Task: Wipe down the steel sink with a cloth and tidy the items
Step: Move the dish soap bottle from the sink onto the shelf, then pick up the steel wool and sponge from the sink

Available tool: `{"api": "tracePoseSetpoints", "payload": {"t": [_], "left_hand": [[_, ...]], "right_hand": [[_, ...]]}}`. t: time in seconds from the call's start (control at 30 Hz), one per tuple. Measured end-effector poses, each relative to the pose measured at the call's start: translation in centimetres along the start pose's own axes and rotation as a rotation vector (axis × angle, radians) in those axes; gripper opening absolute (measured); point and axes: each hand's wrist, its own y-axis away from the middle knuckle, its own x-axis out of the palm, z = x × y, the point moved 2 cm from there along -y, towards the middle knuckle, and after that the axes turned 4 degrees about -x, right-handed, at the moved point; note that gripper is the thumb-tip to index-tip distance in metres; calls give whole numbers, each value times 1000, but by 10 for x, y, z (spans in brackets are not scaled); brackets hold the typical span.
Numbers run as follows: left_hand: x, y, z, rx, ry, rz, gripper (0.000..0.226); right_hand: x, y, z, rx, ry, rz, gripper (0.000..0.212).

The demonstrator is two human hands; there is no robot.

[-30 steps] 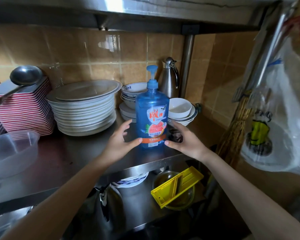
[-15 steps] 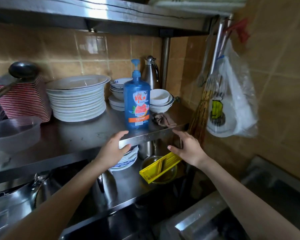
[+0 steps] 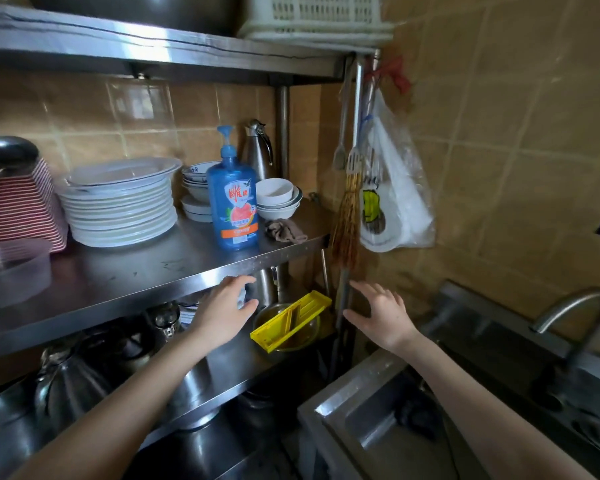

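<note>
Bottle (image 3: 234, 206) tidied onto the shelf (image 3: 136, 271), my left hand (image 3: 227, 308) and right hand (image 3: 381, 318) hover empty, fingers released; next, probably, cloth (image 3: 284, 231) to sink (image 3: 361, 386).

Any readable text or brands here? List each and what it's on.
"雕牌" probably, red characters, slightly blurred: label of the blue soap bottle.
Orange band below it: too small to read.
Yellow-black print on the plastic bag: illegible.

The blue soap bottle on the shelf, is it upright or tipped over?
Upright. The blue soap bottle stands on its base on the steel shelf, with its pump at the top.
</note>
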Motion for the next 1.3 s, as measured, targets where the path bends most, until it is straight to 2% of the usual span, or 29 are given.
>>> {"api": "tracePoseSetpoints", "payload": {"t": [0.57, 0.87, 1.3], "left_hand": [[72, -18, -93, 204, 23, 140, 38], [154, -34, -147, 294, 59, 257, 37], [292, -34, -189, 333, 13, 509, 37]], "right_hand": [[-57, 73, -68, 232, 97, -67, 60], [-58, 125, -142, 396, 129, -80, 59], [-22, 191, -238, 686, 34, 10, 61]]}}
